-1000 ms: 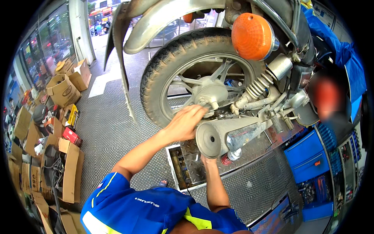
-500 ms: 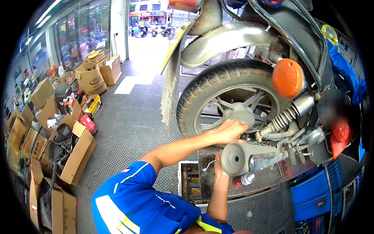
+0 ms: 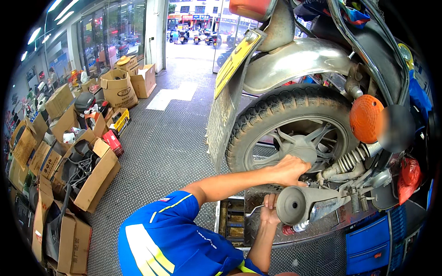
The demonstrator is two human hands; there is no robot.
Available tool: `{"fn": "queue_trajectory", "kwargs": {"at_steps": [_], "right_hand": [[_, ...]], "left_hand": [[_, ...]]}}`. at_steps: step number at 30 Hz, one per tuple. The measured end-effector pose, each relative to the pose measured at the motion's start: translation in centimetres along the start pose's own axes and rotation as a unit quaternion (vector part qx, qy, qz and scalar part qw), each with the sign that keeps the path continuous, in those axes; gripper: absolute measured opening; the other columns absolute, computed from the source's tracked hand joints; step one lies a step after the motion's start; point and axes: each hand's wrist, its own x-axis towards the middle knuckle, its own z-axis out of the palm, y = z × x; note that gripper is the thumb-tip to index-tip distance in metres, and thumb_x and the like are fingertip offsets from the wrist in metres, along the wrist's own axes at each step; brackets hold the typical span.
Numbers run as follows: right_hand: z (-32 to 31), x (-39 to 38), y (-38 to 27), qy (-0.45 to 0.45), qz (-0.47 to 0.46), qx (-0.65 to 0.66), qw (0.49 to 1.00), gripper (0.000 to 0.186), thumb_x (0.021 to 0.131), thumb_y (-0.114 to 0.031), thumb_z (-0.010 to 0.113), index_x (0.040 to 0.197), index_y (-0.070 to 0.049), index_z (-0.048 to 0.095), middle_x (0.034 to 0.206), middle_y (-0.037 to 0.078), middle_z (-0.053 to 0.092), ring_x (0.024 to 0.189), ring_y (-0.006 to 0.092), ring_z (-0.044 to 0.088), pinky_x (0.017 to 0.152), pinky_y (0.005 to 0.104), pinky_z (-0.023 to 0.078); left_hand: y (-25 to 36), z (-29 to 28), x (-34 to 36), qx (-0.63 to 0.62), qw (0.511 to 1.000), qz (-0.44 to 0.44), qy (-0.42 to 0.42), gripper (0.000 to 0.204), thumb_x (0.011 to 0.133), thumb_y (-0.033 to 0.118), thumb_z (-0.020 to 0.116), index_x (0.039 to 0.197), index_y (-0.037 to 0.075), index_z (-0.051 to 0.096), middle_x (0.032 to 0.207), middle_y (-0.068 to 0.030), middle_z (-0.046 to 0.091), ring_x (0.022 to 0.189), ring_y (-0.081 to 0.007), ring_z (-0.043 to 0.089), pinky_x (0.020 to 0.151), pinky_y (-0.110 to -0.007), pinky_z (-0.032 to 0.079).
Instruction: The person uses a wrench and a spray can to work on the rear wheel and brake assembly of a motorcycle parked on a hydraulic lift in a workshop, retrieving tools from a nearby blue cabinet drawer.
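A motorbike stands with its spoked rear wheel side-on before me. My left hand is closed by the wheel's hub, near the axle; whatever its fingers grip is hidden. Lower down, my right hand is curled beside the round end of the grey exhaust muffler. A thin bent metal rod runs into its closed fingers. Just under the muffler, a red-and-silver can is partly covered. The shock absorber spring sits to the right of my left hand.
Cardboard boxes packed with parts line the left side. A yellow number plate and mudflap hang behind the wheel. An orange indicator juts out at right. Blue drawers stand lower right; a slotted floor opening lies left of my right hand.
My view has shifted, so the motorbike and both hands appear further right and lower. The left hand stays by the hub and the right by the muffler's end. More of the can is covered.
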Motion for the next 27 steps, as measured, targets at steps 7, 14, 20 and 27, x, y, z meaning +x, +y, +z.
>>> {"fn": "queue_trajectory", "kwargs": {"at_steps": [7,14,20,27], "right_hand": [[-1.1,-0.9,-0.8,0.048,0.049,-0.091,0.994,0.036,0.103,-0.040,0.047,0.080,-0.012,0.047,0.059,-0.002,0.029,0.046,0.0116,0.028,0.045,0.0268,0.028],[0.7,0.6,0.2,-0.018,0.054,0.060,0.997,0.028,0.101,-0.034,0.052,0.087,-0.010,0.051,0.061,0.000,0.032,0.049,0.0126,0.030,0.050,0.0278,0.030],[-0.8,0.9,-0.7,0.041,0.120,-0.019,0.992,0.029,0.097,-0.038,0.058,0.096,-0.009,0.056,0.069,0.001,0.037,0.060,0.0139,0.036,0.062,0.0295,0.035],[-17.5,1.5,-0.5,0.101,-0.118,-0.320,0.935,0.017,0.097,-0.025,0.061,0.098,-0.008,0.059,0.077,0.003,0.053,0.068,0.0150,0.048,0.062,0.0318,0.041]], "left_hand": [[-0.4,0.2,-0.4,-0.001,1.000,0.014,0.005,0.046,0.072,0.033,0.082,0.091,0.000,0.057,0.078,-0.0181,0.065,0.078,-0.0397,0.066,0.066,-0.049,0.046],[-0.3,0.4,-0.5,0.004,1.000,0.015,0.025,0.047,0.070,0.033,0.083,0.091,0.000,0.058,0.079,-0.0178,0.066,0.078,-0.0394,0.066,0.065,-0.049,0.046],[-0.4,0.5,-0.8,0.008,1.000,0.012,0.022,0.049,0.070,0.034,0.084,0.093,0.000,0.058,0.082,-0.0178,0.067,0.079,-0.0395,0.067,0.065,-0.049,0.047],[-0.2,0.9,-0.5,0.022,1.000,0.007,0.018,0.051,0.070,0.037,0.084,0.093,0.000,0.058,0.084,-0.0188,0.067,0.081,-0.0406,0.067,0.066,-0.048,0.048]]}}
